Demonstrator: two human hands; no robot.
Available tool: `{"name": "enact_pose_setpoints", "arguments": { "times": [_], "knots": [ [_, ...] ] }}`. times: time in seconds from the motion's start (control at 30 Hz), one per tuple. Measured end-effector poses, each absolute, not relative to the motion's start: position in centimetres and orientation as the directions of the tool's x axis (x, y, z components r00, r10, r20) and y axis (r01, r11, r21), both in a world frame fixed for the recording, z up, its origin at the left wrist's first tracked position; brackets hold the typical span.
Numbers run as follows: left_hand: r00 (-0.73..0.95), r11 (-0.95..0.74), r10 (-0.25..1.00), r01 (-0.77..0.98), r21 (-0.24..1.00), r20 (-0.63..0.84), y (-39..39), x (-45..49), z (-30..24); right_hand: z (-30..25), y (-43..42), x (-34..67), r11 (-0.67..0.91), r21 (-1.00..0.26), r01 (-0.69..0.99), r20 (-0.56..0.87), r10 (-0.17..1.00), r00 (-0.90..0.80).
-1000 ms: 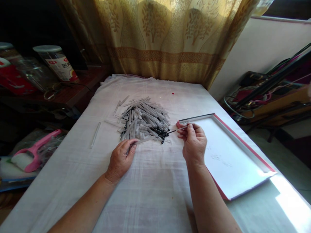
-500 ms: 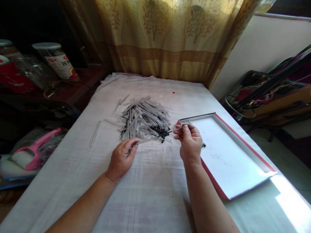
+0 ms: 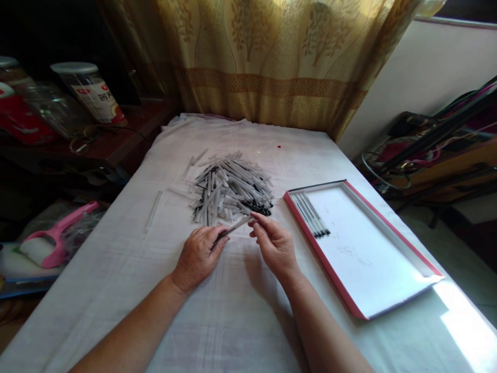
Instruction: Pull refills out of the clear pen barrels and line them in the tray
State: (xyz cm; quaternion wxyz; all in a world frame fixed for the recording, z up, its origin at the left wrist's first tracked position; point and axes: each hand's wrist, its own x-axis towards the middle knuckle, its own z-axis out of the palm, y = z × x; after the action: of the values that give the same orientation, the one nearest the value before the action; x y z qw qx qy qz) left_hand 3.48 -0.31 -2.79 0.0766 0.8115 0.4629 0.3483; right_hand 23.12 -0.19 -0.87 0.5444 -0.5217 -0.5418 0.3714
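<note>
A slim pen (image 3: 237, 226) with a clear barrel slants up to the right above the white cloth. My left hand (image 3: 198, 256) is closed round its lower end. At its upper end, the thumb and fingertips of my right hand (image 3: 275, 247) pinch the tip. Just beyond both hands lies a loose pile of clear pen barrels (image 3: 225, 181), mixed with dark parts. Small black pieces (image 3: 261, 208) gather at the pile's right front.
On the right lies a shallow red-edged box lid (image 3: 361, 248) with several black-tipped pens (image 3: 310, 215) in a row inside. A single barrel (image 3: 154, 211) lies left of the pile. A red bit (image 3: 279, 146) rests further back. Jars (image 3: 91, 96) stand on a dark shelf at left.
My right hand has moved left from beside the lid to the pen's upper end, uncovering the pens there. The thin dark refill that stuck out between the hands now sits mostly inside the barrel.
</note>
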Motion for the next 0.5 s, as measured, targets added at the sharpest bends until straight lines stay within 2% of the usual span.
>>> {"name": "enact_pose_setpoints", "arguments": {
  "times": [0.07,0.17,0.23,0.3,0.4,0.5],
  "knots": [
    [0.325,-0.556,0.808,0.695,0.456,0.491,-0.3,3.5,-2.8,-1.0,-0.2,23.4,0.144,-0.986,0.087,0.154,0.981,0.117],
    [0.304,-0.543,0.821,0.678,0.496,0.483,-0.2,3.5,-3.0,-1.5,0.4,24.6,0.069,-0.996,0.059,0.080,0.974,0.214],
    [0.283,-0.530,0.830,0.669,0.520,0.482,-0.1,3.5,-3.1,-2.0,0.9,25.9,0.044,-0.984,0.173,0.096,0.948,0.303],
    [0.260,-0.519,0.833,0.672,0.527,0.489,-0.1,3.4,-3.1,-2.4,1.2,27.1,0.052,-0.928,0.369,0.173,0.937,0.304],
    [0.246,-0.514,0.832,0.677,0.526,0.497,-0.1,3.3,-3.0,-2.7,1.1,28.1,0.119,-0.767,0.630,0.264,0.954,0.141],
    [0.249,-0.515,0.834,0.672,0.532,0.493,0.0,3.2,-3.0,-2.6,0.8,28.0,0.158,-0.613,0.774,0.242,0.970,-0.007]
  ]
}}
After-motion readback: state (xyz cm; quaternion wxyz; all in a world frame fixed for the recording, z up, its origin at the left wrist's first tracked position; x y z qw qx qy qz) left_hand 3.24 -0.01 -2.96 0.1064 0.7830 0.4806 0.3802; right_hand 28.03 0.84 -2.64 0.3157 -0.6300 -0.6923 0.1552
